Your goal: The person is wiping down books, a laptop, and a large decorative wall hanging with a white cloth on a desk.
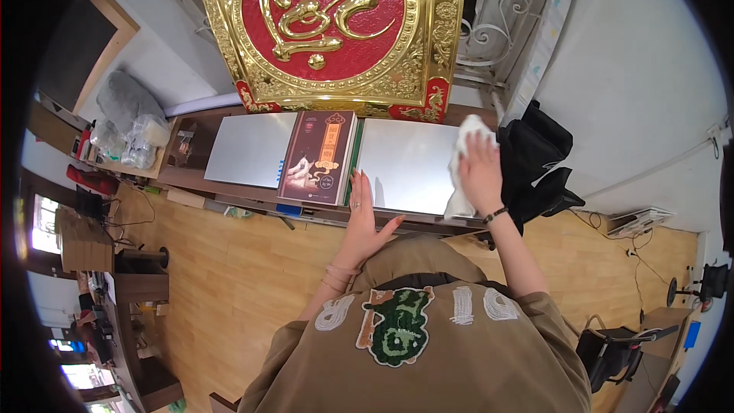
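Note:
My right hand (482, 176) presses a crumpled white cloth (461, 160) onto the right end of a flat silver-grey panel (409, 160), which might be a closed laptop or a board. Fingers outstretched, my left hand (364, 222) rests at that panel's near left corner, beside a dark brown book (319, 159) with an orange title panel. Under the book, the edge of something green shows. Another silver-grey panel (251, 149) lies to the book's left, partly beneath it.
A large red and gold carved plaque (329, 30) stands behind the panels on the brown cabinet (218, 190). Black fabric or bags (539, 157) lie close by my right hand. Clear plastic bags (134, 141) sit at the left. A black chair (612, 352) stands on the wooden floor, lower right.

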Tool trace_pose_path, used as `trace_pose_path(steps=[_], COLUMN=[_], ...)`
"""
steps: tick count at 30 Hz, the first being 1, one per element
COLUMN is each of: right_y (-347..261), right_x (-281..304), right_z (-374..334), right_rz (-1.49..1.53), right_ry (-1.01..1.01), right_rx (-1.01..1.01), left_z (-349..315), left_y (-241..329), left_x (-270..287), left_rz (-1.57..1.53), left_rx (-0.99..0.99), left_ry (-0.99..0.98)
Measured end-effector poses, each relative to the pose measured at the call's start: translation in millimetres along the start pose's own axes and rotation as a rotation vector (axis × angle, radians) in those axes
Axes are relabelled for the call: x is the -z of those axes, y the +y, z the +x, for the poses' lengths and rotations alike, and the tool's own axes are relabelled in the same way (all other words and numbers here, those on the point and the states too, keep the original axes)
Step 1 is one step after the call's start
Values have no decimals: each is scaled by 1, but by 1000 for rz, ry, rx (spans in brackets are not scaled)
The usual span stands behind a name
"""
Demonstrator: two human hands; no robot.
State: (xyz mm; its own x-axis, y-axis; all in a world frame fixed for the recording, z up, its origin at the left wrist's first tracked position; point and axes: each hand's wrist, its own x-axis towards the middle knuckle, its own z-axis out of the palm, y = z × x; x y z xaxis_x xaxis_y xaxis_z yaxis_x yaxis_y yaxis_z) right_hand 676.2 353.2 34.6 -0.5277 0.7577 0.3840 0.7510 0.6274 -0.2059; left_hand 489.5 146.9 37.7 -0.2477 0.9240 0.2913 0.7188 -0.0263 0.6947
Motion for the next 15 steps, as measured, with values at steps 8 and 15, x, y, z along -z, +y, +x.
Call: trace_pose_path(steps=[8, 15], right_y=[17, -19], right_x=[21, 32], right_z=[-23, -36], right_rz=[230, 294], right_ry=[-125, -275], right_rx=[111, 431], left_z=[-2, -4], left_y=[2, -2], left_x=[-3, -4], left_rz=[92, 202], left_rx=[36, 17], left_ry=[-25, -33])
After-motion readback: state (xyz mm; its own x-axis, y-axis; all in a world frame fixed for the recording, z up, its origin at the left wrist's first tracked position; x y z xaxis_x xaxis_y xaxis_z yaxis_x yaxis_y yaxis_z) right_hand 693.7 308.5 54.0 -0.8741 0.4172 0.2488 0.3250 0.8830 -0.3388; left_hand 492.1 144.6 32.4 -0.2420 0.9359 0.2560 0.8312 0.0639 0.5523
